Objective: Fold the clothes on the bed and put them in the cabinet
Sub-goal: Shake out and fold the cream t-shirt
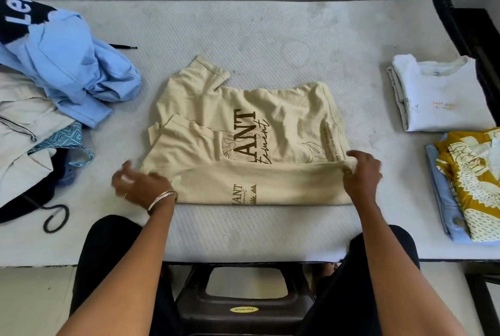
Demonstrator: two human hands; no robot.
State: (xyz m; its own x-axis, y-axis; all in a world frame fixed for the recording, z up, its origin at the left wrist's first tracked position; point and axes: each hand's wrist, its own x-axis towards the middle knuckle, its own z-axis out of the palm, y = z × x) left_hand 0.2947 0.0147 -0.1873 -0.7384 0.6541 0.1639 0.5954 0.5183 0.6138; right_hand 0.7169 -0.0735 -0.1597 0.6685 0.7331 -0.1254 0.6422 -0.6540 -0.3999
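Bed: white mattress (243,38) carries everything, wide across the view.
Beige T-shirt (251,140): centre of the bed, its near edge doubled over toward the middle, brown lettering up.
Unfolded heap (62,65): left side, blue shirt on top.
Folded stack (438,94): right side, white shirt, with yellow patterned cloth (476,181) nearer.
Right hand (362,173): fingers curled, pinching the folded edge at its right end.
Left hand (140,184): blurred, at the fold's left end; grip — cannot tell.
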